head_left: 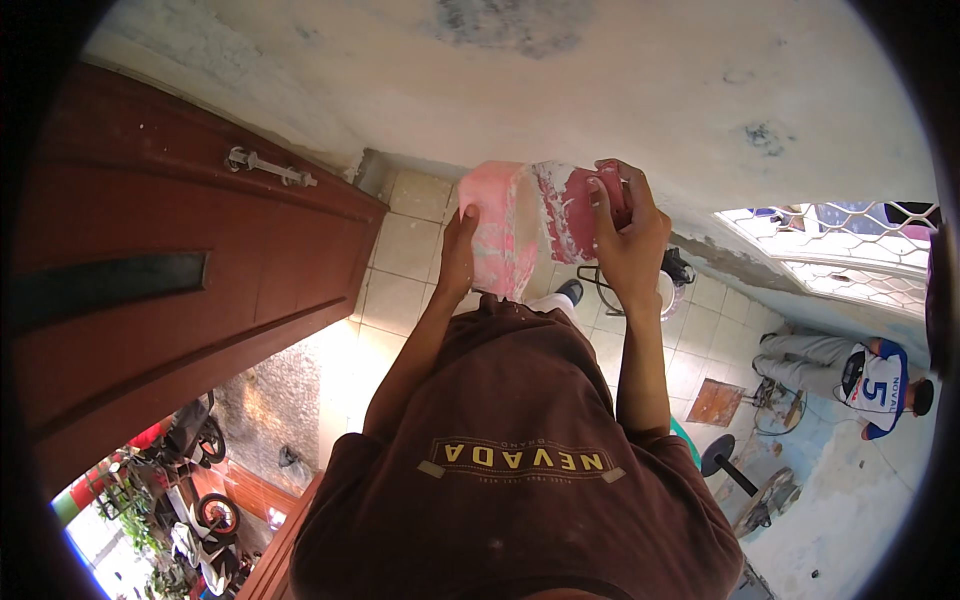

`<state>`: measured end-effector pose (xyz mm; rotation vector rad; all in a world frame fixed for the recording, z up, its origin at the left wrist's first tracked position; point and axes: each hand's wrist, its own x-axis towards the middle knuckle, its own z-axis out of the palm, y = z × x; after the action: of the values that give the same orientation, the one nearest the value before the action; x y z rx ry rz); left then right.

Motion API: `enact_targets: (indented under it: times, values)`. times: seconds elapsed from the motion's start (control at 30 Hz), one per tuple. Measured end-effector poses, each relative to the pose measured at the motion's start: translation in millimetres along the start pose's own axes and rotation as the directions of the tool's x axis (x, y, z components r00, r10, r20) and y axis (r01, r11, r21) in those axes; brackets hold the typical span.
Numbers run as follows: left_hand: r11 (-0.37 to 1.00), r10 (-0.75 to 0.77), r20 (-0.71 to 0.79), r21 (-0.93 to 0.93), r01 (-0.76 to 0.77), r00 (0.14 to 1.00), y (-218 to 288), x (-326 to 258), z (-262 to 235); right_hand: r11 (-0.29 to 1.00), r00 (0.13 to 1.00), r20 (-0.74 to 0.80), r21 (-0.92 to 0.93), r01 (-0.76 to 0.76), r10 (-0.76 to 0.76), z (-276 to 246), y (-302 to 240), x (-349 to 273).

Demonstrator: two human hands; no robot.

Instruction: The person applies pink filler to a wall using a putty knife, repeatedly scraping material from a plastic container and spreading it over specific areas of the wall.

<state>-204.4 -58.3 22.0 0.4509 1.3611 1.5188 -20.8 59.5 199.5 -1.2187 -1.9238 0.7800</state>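
Observation:
My left hand (458, 258) grips the side of a pink plastic trough (492, 235), its thumb lying on the outer wall. White paste is smeared along the trough's edges. In my right hand (635, 240) is a dark red putty spreader (572, 218), with fingers and thumb closed round its far end. Thick white paste coats the spreader's left edge, which is right beside the trough's rim; I cannot tell whether they touch. Both things are held in front of my chest, near the wall (620, 95).
A brown wooden door (130, 210) with a metal bolt stands at the left. Right, a lattice window (840, 250) opens in the wall, with another person (870, 385) beyond my right arm. A pale bucket (667, 293) sits on the tiled floor (410, 245). Motorbikes (205, 515) show lower left.

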Motion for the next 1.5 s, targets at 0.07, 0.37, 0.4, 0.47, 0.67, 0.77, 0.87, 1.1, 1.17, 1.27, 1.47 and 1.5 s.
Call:
enact_targets:
  times: [0.07, 0.37, 0.4, 0.47, 0.67, 0.77, 0.87, 1.1, 1.17, 1.27, 1.47, 1.5]
  values:
    - [1.000, -0.001, -0.026, -0.001, 0.001, 1.000, -5, 4, -2, 0.999, 0.999, 0.009, -0.004, 0.034, -0.034, -1, -4, -1]
    - [0.999, 0.003, -0.010, 0.034, -0.003, 1.000, 8, -4, 5, 0.992, 0.993, 0.001, -0.050, 0.114, -0.114, -3, -7, -4]
    - [0.999, 0.010, -0.010, 0.042, -0.010, 1.000, 9, -5, 5, 0.991, 0.993, 0.007, -0.049, 0.122, -0.122, -3, -7, -4]
    - [0.998, 0.024, -0.007, 0.057, -0.024, 1.000, 14, -8, 7, 0.990, 0.991, 0.031, -0.060, 0.131, -0.129, -4, -7, -5]
    - [0.988, 0.079, -0.008, 0.133, -0.077, 0.997, 25, -16, 13, 0.976, 0.979, 0.012, -0.065, 0.206, -0.206, 0, -8, -5]
    - [0.983, 0.059, -0.022, 0.175, -0.054, 0.998, 24, -20, 15, 0.978, 0.980, 0.017, -0.072, 0.197, -0.196, 0, -11, -1]
    - [0.984, 0.039, -0.005, 0.175, -0.037, 0.999, 20, -24, 15, 0.970, 0.972, -0.006, -0.070, 0.234, -0.235, 4, -9, 4]
    - [0.985, 0.063, -0.004, 0.161, -0.062, 0.998, 24, -31, 20, 0.968, 0.968, -0.051, -0.063, 0.243, -0.246, 9, -13, 10]
    - [0.979, 0.085, -0.004, 0.185, -0.083, 0.996, 20, -29, 18, 0.973, 0.973, -0.053, -0.061, 0.223, -0.227, 9, -14, 11]
    - [0.974, 0.090, 0.020, 0.206, -0.093, 0.996, 12, -26, 13, 0.973, 0.971, -0.081, -0.055, 0.222, -0.226, 12, -12, 14]
    - [0.979, 0.096, 0.022, 0.179, -0.099, 0.995, 5, -27, 15, 0.981, 0.975, -0.107, -0.034, 0.192, -0.195, 14, -14, 18]
    - [0.978, 0.102, 0.022, 0.179, -0.105, 0.994, 5, -28, 15, 0.981, 0.975, -0.113, -0.034, 0.190, -0.192, 14, -14, 19]
